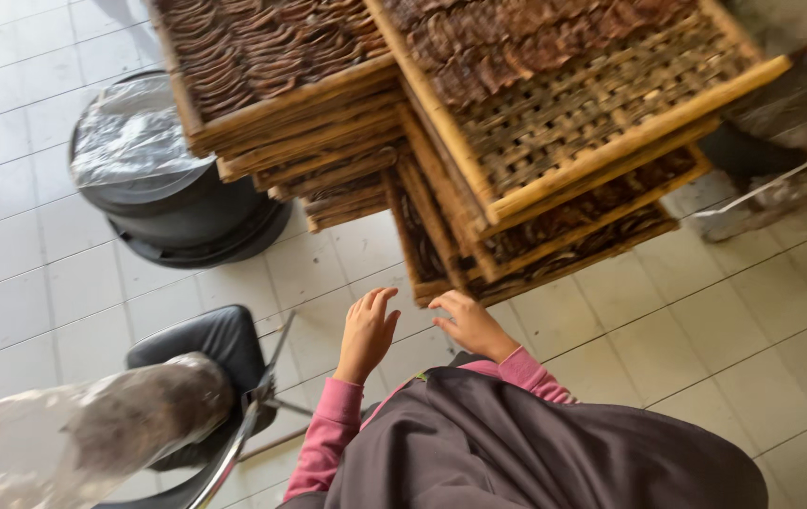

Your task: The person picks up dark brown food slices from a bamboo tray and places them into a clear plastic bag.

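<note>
Fingers (377,306) of the left hand (367,335) are spreading loose and empty, and the right hand (469,323) is likewise reaching open-palmed, grasping nothing, toward the near corner of the stack of woven bamboo trays (526,250) that is sitting on the tiled floor (724,330) just ahead. Judging by this, the hands are doing best by closing on the wooden frame at two spread points and keeping it level, since the top tray (601,104) is lying tilted and carrying dark dried strips (517,42) only on its far part. A second tray stack (300,113) is standing beside it, touching.
</note>
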